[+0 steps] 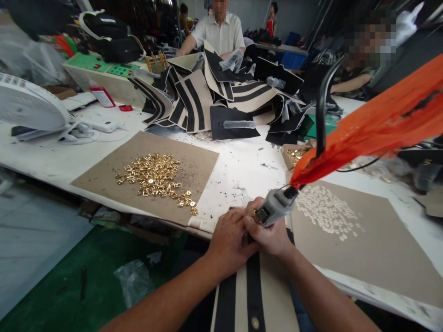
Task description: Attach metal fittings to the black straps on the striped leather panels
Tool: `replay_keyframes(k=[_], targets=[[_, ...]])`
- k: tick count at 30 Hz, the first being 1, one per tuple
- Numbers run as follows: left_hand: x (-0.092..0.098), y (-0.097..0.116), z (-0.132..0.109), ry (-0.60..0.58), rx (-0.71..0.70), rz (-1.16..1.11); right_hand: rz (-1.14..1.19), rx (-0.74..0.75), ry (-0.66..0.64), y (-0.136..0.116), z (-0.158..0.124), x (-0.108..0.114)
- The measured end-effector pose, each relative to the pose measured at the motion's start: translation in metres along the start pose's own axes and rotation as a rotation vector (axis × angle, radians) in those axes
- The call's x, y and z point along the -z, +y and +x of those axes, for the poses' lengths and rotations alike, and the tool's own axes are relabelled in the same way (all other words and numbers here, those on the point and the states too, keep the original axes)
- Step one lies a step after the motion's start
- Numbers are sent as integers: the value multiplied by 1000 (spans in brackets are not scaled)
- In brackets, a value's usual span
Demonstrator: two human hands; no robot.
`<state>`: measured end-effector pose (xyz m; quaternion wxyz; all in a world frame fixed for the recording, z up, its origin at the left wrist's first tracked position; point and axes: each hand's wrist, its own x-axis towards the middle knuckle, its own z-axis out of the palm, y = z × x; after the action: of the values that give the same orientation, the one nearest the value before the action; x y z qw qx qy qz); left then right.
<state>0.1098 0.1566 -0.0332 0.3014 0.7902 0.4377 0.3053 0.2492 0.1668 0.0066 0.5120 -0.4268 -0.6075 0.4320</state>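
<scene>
My right hand [275,237] is wrapped around a grey electric screwdriver [277,205], whose cord end runs into an orange wrapping at the upper right. Close against it, my left hand [228,242] has its fingers curled over the far end of a beige panel with black stripes [275,293]. The panel lies in front of me below the table edge, and a small gold fitting [255,322] shows on its middle stripe. The screwdriver's tip and the spot under my fingers are hidden by my hands.
Gold metal fittings [152,173] are heaped on a brown board at left. Small pale washers [327,210] lie spread on another board at right. More striped panels [195,99] are piled behind. A white fan [31,103] stands at left; a person [219,34] is across the table.
</scene>
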Motion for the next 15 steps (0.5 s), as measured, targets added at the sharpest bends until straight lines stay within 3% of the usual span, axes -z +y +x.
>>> replay_keyframes(k=[6,15], targets=[[-7,-5,1,-21,36,-27,-23,52,-64,-8,6,-5],[2,3,0,-27,20,18,-75,9,66,-10,1,-7]])
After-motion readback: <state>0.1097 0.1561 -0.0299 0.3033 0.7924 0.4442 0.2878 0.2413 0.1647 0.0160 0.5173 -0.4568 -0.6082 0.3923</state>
